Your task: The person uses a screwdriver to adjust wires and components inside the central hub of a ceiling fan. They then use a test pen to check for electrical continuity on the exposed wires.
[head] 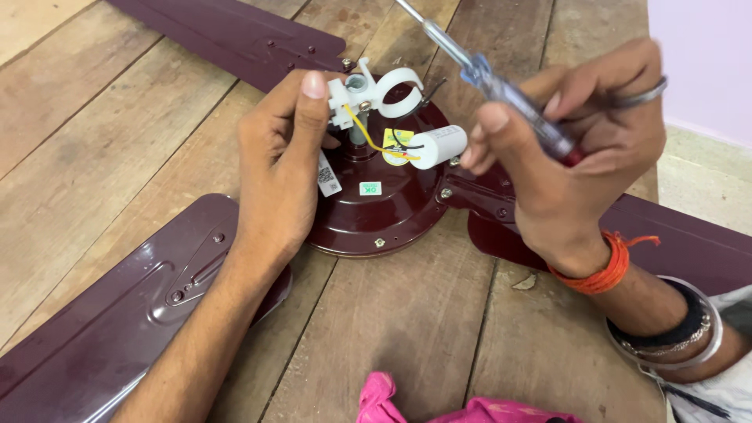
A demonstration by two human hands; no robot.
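White plastic capacitor clamp (368, 92), light and probably brittle, sitting atop the maroon ceiling-fan motor housing (376, 211) on the plank table (407, 313), being pinched by left hand (278, 168) at its base, right hand (583, 149) gripping 1 tester screwdriver (501, 92).

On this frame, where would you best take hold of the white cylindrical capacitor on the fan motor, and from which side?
Probably the white capacitor is best pinched across its round body, near the free end pointing toward the right hand. It lies on its side on the maroon motor housing, and its wires leave the other end toward the white terminal block under the left hand, so come from above right.
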